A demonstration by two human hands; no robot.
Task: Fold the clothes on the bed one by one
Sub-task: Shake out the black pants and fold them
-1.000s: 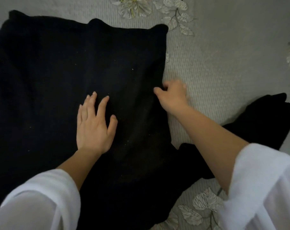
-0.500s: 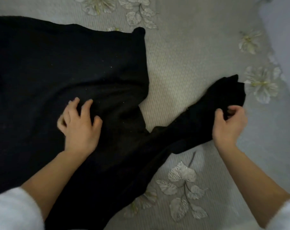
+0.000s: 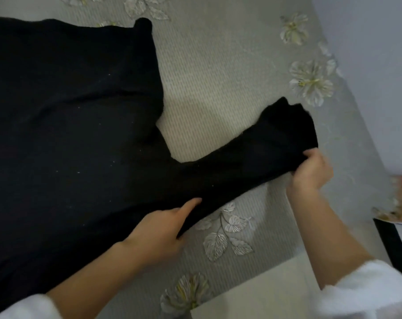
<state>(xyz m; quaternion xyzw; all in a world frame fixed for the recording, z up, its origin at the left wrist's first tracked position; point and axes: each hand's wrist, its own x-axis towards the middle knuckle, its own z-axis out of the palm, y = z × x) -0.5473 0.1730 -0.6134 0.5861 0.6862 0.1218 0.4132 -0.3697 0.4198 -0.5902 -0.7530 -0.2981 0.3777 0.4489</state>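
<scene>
**Gathering the sleeve for a first fold**

Working on a black garment (image 3: 68, 111) spread flat over the grey flowered bed (image 3: 218, 72), with its body to the left and one sleeve (image 3: 236, 166) stretched out to the right. Grasping that sleeve just below the cuff (image 3: 287, 125) with the right hand (image 3: 310, 171), fingers curled round a bunch of the dark cloth. Pinching the sleeve's lower edge near the armpit with the left hand (image 3: 158, 224), one digit laid straight on top and the rest tucked out of sight under the fabric.

Judged as early in this piece: sleeve step in hand, no fold yet showing in the body, far side out of frame. Next move, most likely: carry the cuff end across onto the body, keep the armpit end pinned as the hinge, then lay the sleeve flat and smooth it. Calls for a slow, level sweep, so as not to drag the soft cloth of the body into wrinkles. Cannot tell whether more clothes wait; none other in view.
</scene>
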